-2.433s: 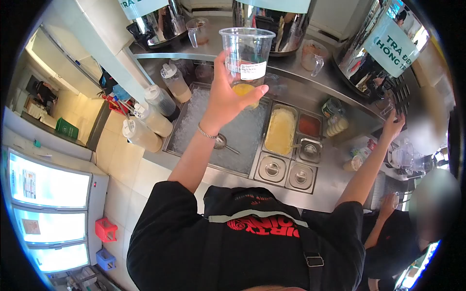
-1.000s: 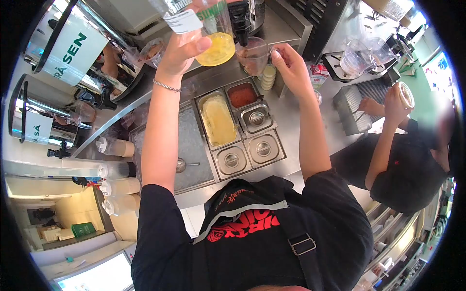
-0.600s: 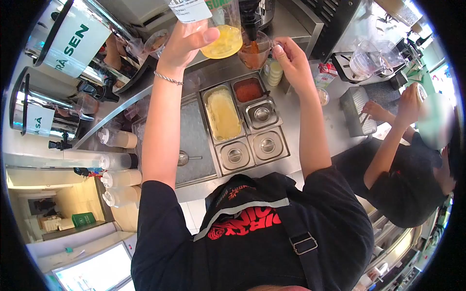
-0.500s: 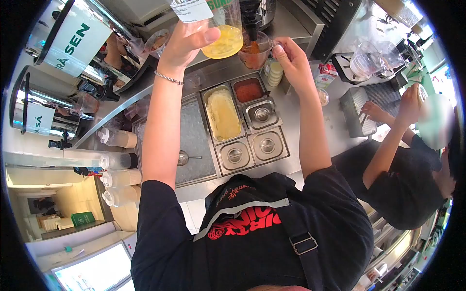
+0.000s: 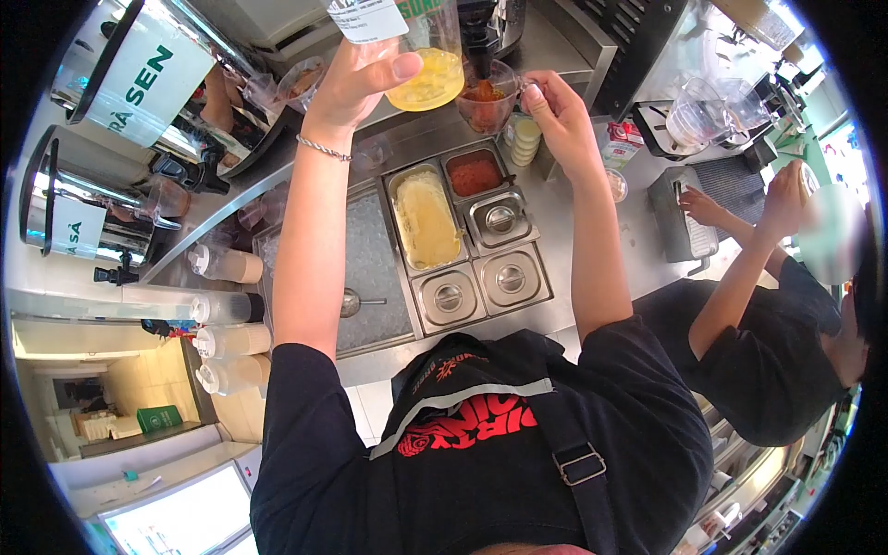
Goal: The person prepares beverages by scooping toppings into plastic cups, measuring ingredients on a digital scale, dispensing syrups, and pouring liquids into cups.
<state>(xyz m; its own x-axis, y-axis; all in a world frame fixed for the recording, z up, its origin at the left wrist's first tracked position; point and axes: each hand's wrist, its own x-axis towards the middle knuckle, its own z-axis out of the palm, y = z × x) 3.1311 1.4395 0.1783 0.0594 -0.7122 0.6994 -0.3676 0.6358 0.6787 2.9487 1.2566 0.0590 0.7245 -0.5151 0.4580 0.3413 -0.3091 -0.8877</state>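
My left hand (image 5: 350,92) is wrapped around a clear plastic cup (image 5: 430,79) with yellow contents at its bottom, a white label and green lettering. Its upper end leaves the top of the view. To the right, my right hand (image 5: 560,116) grips the handle of a clear measuring jug (image 5: 484,109) that holds reddish-brown liquid. The jug sits just under a black dispenser tap (image 5: 476,42). Below both hands are a metal pan of pale yellow food (image 5: 427,222) and a smaller pan of red food (image 5: 474,173).
Lidded steel pans (image 5: 511,280) and an ice bin (image 5: 375,259) with a scoop (image 5: 351,302) are set into the counter. Squeeze bottles (image 5: 227,264) line the left. At right, a co-worker (image 5: 763,333) reaches toward a metal container (image 5: 680,217); stacked small cups (image 5: 524,143) stand near my right hand.
Both my hands stay nearly still, the cup and jug still held. The jug's liquid looks a little different around the tap. The co-worker's nearer hand has shifted slightly left, over the metal container.
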